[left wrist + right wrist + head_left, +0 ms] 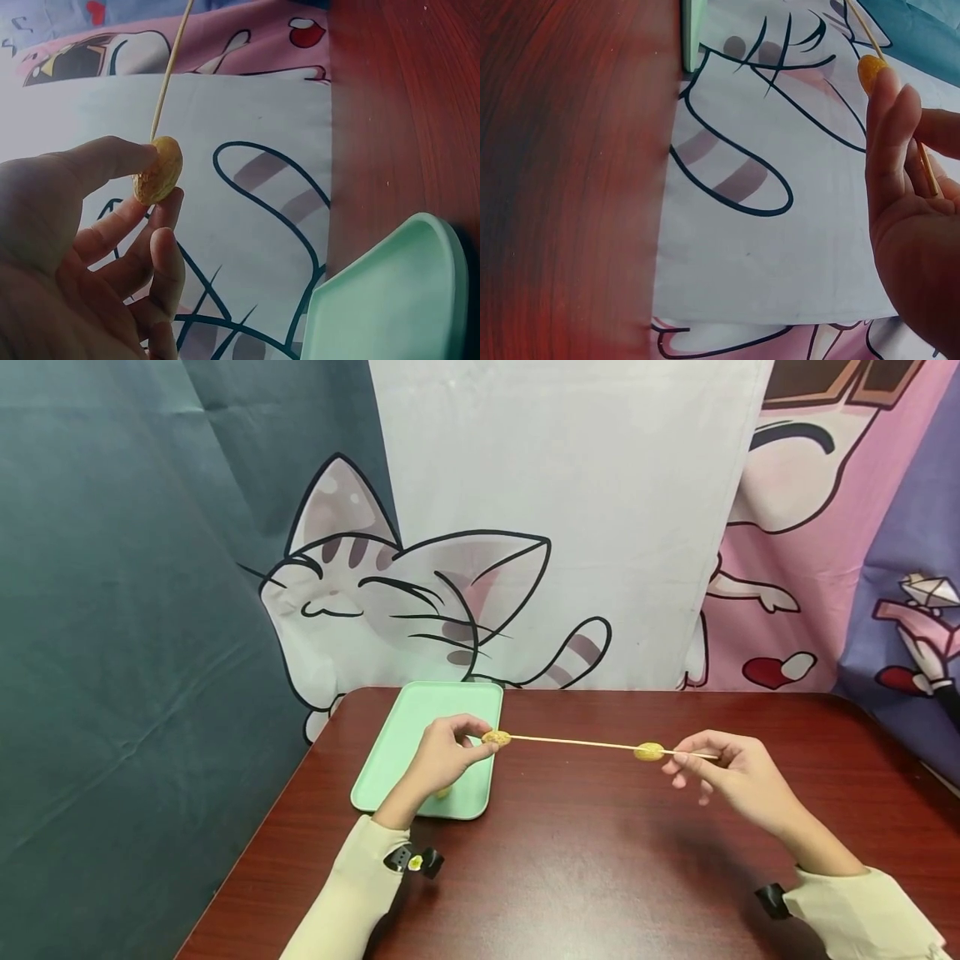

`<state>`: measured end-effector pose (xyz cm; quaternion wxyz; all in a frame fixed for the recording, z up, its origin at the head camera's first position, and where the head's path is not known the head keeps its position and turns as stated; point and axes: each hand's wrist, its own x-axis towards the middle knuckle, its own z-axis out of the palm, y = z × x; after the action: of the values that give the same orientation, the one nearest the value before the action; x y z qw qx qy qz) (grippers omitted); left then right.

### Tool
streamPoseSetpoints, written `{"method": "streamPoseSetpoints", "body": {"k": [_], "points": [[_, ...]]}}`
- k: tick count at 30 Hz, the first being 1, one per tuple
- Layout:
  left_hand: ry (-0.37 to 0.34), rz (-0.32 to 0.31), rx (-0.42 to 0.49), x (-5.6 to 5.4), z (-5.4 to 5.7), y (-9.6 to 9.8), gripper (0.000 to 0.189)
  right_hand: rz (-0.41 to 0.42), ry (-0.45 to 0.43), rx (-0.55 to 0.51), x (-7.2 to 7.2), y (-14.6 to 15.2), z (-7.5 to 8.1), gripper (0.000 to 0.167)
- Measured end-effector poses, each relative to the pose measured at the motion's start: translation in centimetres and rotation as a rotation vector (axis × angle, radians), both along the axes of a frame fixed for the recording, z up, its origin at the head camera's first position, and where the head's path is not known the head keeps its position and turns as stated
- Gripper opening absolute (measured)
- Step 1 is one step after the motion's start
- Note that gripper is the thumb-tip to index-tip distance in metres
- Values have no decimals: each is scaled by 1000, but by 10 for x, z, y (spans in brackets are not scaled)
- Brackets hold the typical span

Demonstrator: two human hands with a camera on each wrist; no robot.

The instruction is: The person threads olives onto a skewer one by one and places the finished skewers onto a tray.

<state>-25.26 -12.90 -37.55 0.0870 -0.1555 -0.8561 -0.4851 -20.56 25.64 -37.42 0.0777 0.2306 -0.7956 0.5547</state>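
A thin wooden skewer stretches nearly level between the two hands above the table. My left hand pinches a wrinkled yellow oval piece, like a small dried fruit, between thumb and fingers at the skewer's left end. A second yellow oval piece sits threaded on the skewer near its right end. Just beyond it, my right hand holds the skewer between thumb and fingers, its end sticking out past the thumb. Another yellow piece lies on the green tray, partly hidden by the left wrist.
The tray stands at the far left of a dark red-brown wooden table, below the left forearm. Printed cloth with a cartoon cat hangs right behind the table's far edge. A dark green cloth hangs on the left.
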Motion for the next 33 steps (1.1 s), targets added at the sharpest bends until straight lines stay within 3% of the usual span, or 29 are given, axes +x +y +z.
{"method": "streamPoseSetpoints", "body": {"k": [15,33], "points": [[-95,-107,112,-2,1,-4,21,18,13,-8,-1,8,1,6],[-178,-235,279,-2,1,-5,24,85,14,-99,-4,9,-6,5]]}}
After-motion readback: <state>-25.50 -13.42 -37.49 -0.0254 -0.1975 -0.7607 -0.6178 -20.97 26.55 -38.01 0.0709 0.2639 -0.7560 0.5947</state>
